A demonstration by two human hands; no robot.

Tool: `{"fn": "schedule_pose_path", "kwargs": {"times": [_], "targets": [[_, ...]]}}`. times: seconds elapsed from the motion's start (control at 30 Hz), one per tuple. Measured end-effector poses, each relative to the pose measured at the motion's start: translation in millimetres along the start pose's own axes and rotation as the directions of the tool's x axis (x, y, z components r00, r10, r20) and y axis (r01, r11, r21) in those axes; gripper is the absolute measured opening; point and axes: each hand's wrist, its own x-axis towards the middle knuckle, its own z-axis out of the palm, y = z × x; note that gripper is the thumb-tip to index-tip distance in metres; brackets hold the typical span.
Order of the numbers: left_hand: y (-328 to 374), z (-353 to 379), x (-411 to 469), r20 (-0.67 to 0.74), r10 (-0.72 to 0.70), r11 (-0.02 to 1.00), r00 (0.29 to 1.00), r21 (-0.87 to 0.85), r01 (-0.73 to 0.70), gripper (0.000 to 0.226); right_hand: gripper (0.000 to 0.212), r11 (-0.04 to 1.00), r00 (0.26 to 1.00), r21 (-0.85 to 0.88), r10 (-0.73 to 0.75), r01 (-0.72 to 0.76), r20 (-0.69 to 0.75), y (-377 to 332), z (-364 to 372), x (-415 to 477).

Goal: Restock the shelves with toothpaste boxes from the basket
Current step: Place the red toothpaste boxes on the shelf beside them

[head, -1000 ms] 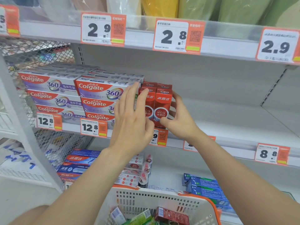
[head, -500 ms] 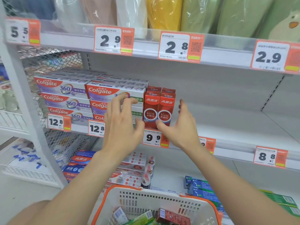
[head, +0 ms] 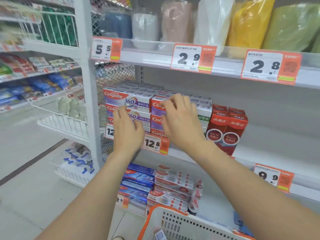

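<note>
The Colgate toothpaste boxes (head: pixel 127 99) are lying flat in two stacks at the left end of the middle shelf (head: pixel 277 153), their printed fronts facing outward. The left hand (head: pixel 128 129) is resting against the front of the left stack, its fingers spread and only lightly bent, gripping nothing. The right hand (head: pixel 181 122) is reaching over the front of the second stack (head: pixel 156 122), with its fingertips touching the upper front edge of the top box. Its fingers are likewise loose, and motion blur is hiding whether they are pressing. Just right of that stack, two red toothpaste boxes (head: pixel 226 129) are standing upright side by side at the shelf's front edge. A 12.8 price tag (head: pixel 154 143) is showing between the two wrists. Below, the white basket (head: pixel 173 222) with its orange rim is sitting at the bottom of the view, with a small barcoded pack (head: pixel 159 234) lying inside. Behind it, blue boxes (head: pixel 138 181) and white-and-red boxes (head: pixel 173 179) are lying stacked on the lower shelf. Above, plastic-wrapped bundles (head: pixel 249 23) are standing along the top shelf.
</note>
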Motion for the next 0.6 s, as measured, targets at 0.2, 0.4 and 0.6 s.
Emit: {"fn": "schedule_pose_path", "kwargs": {"times": [0.2, 0.4, 0.6], "targets": [[-52, -2, 40, -0.112, -0.263, 0.958, 0.958, -0.151, 0.245, 0.049, 0.032, 0.982, 0.985, -0.085, -0.168, 0.171, 0.044, -26, 34, 69], [-73, -2, 61, -0.043, -0.284, 0.938, 0.958, -0.218, 0.268, 0.059, 0.039, 0.981, 0.983, -0.114, -0.147, 0.16, 0.113, -39, 56, 81], [-82, -1, 77, 0.027, -0.265, 0.915, 0.964, -0.307, 0.261, 0.06, 0.037, 0.989, 0.98, -0.063, -0.122, 0.133, 0.155, -35, 51, 84]]}}
